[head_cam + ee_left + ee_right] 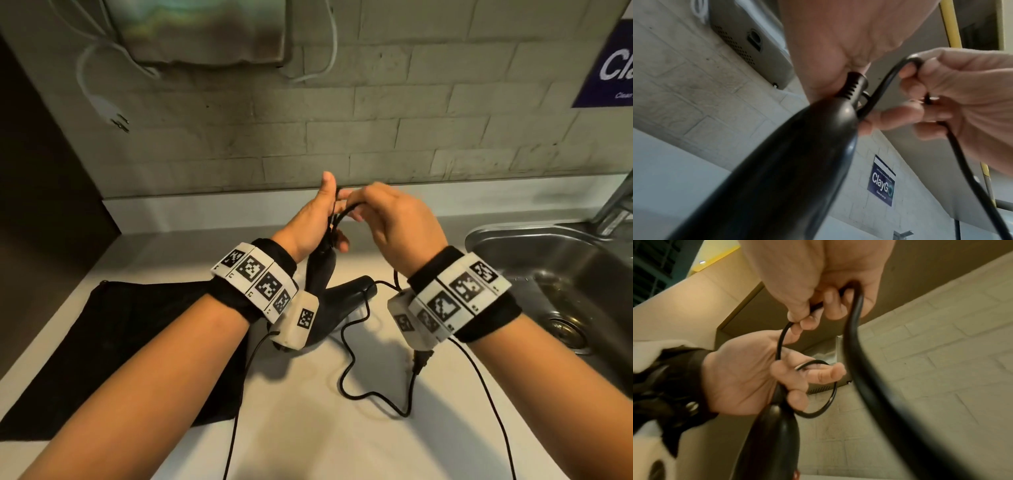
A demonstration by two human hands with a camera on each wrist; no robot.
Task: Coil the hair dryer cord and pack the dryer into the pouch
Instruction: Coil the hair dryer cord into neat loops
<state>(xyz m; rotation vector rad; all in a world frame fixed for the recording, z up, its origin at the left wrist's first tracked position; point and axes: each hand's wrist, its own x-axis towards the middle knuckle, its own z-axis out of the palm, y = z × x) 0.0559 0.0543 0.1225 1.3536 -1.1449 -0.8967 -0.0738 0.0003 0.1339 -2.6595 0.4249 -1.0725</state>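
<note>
The black hair dryer [337, 299] hangs handle-up over the white counter [308, 428]. My left hand [334, 219] grips the top of its handle [787, 162] at the ribbed cord collar [855, 86], fingers curled round a small loop of the cord [830, 399]. Just to the right, my right hand [356, 205] pinches a bend of the black cord [885, 82] between thumb and fingers. The rest of the cord [346, 377] trails in slack curves on the counter to the plug [419, 359]. The black pouch [137, 342] lies flat at the left, partly under my left forearm.
A steel sink [565, 274] is set into the counter at the right, with a tap [616, 205] behind it. A brick wall runs behind, carrying a metal box [205, 31] with a white cable and a blue sign [609, 68]. Thin black wrist-camera leads [239, 394] hang below both wrists.
</note>
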